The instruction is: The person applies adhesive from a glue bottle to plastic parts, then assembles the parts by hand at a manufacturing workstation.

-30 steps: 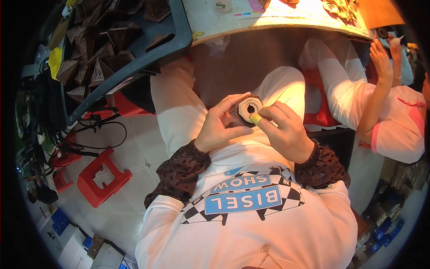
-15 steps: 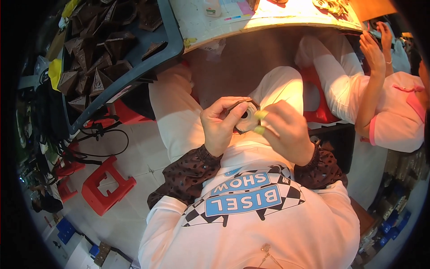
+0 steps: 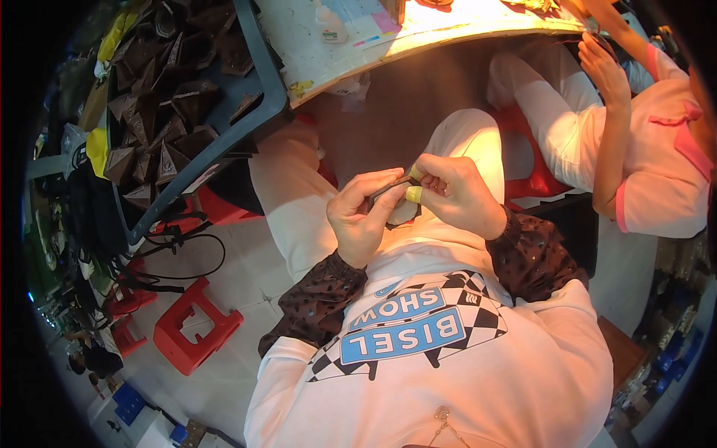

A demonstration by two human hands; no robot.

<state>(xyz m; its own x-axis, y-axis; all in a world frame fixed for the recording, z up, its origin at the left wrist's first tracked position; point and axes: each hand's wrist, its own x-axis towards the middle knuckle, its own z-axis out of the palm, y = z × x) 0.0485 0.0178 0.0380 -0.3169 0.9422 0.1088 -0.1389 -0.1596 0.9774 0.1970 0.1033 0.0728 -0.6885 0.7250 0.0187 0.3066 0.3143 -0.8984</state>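
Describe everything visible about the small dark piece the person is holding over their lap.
The small dark piece is flat and dark brown to black, seen nearly edge-on; its material cannot be told. It sits over the lap, pinched from both sides: the left hand cups its near end, and the right hand, with yellow fingertip covers, presses on its far end. The fingers hide most of it.

Warm yellow light fell strongly from above onto the table edge (image 3: 448,33), which was almost washed out by glare. The lap below the hands stayed in soft shadow. The left side of the room was dim and bluish. Straight lines bent near the black round rim, and details there were blurred
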